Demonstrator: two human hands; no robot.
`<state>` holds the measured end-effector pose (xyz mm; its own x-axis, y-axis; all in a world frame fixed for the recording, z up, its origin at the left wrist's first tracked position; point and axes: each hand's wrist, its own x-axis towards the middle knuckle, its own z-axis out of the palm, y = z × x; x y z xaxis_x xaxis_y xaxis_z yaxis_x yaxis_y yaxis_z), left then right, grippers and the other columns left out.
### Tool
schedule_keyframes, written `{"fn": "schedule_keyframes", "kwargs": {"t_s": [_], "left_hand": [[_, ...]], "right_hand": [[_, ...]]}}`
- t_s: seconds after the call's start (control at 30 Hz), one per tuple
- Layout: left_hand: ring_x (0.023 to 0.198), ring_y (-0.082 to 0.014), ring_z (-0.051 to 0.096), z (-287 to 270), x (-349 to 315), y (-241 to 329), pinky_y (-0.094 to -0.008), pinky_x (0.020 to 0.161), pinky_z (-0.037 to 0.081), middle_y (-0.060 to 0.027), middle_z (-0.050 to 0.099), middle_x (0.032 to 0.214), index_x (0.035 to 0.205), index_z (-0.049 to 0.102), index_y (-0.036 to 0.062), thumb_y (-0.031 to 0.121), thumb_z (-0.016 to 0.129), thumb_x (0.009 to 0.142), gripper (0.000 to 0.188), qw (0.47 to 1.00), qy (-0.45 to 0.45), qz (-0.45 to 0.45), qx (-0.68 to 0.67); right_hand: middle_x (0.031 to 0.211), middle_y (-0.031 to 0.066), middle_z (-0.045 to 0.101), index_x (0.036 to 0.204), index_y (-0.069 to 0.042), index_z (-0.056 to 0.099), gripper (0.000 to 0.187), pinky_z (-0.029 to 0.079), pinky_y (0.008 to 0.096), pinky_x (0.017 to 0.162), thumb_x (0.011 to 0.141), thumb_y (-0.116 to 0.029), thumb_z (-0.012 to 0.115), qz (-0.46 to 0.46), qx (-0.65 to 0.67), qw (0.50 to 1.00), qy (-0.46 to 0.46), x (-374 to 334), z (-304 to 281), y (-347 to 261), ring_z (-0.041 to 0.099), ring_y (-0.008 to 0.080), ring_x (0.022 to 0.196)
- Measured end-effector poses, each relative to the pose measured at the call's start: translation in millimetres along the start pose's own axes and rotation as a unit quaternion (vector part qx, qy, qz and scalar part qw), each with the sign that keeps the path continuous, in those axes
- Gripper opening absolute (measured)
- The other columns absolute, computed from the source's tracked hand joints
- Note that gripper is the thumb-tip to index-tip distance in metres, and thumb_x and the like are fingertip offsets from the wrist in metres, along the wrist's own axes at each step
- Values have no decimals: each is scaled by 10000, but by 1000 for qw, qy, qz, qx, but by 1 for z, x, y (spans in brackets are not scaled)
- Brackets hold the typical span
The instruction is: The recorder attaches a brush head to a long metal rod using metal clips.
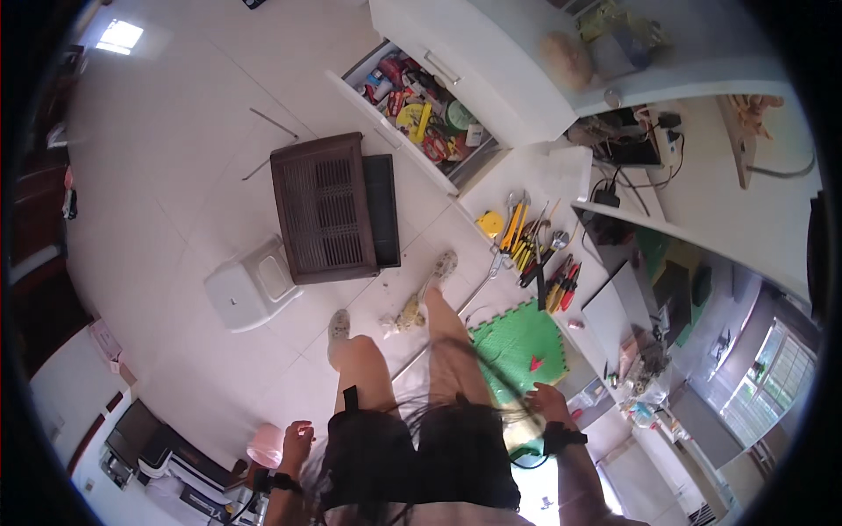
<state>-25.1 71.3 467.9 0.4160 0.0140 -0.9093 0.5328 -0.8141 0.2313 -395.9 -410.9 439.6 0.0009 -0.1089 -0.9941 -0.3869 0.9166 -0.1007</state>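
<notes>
My left hand (299,441) hangs beside my left thigh, its fingers loosely bent and apart, with nothing visible in them. My right hand (547,402) is over the near edge of a green foam mat (517,346), fingers loosely extended and holding nothing that shows. A small red piece (537,362) lies on that mat. Beyond it several hand tools are laid out: a yellow tape measure (488,223), an adjustable wrench (559,239) and red-handled pliers (570,286). Each wrist wears a black band. Dark strands blur across my lap.
Ahead on the tiled floor are a brown slatted plastic rack (326,209), a dark tray (383,210) and a white plastic stool (250,287). An open drawer (450,187) full of small items juts out. A pink bin (266,445) stands left; crumpled yellowish material (407,314) lies between my feet.
</notes>
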Motion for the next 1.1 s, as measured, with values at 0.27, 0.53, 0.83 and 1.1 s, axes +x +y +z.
{"fn": "schedule_keyframes", "kwargs": {"t_s": [0.27, 0.53, 0.83, 1.1], "left_hand": [[725, -201, 620, -108, 51, -32, -286, 634, 506, -131, 556, 955, 1007, 568, 28, 156, 562, 831, 218, 993, -28, 65, 96], [767, -233, 580, -195, 104, -28, -342, 704, 476, -147, 554, 965, 1024, 563, 41, 173, 581, 818, 246, 938, -49, 222, 262], [868, -249, 582, -143, 100, 1, -343, 772, 476, -152, 510, 1068, 1108, 528, 48, 208, 569, 833, 321, 877, -216, 202, 378], [1102, -372, 451, -108, 150, -85, -408, 929, 389, -232, 467, 1176, 1218, 422, -17, 356, 582, 822, 567, 696, -253, 382, 553]], "right_hand": [[978, 140, 602, 1175, -26, 465, 347, 505, 291, 658, 901, -237, 497, -99, 45, 989, 103, -29, 107, 137, 622, 217, 809], [1011, 131, 599, 1143, -69, 498, 294, 503, 351, 727, 875, -187, 520, 94, 62, 994, 14, -45, 195, 378, 606, 265, 872], [945, 123, 618, 1130, -41, 514, 280, 500, 305, 675, 881, -167, 532, 0, 159, 987, 20, -27, 233, 492, 619, 210, 810], [912, 107, 629, 1127, -7, 517, 308, 483, 250, 611, 834, -97, 487, -79, 196, 974, 82, 101, 233, 487, 616, 164, 742]]}}
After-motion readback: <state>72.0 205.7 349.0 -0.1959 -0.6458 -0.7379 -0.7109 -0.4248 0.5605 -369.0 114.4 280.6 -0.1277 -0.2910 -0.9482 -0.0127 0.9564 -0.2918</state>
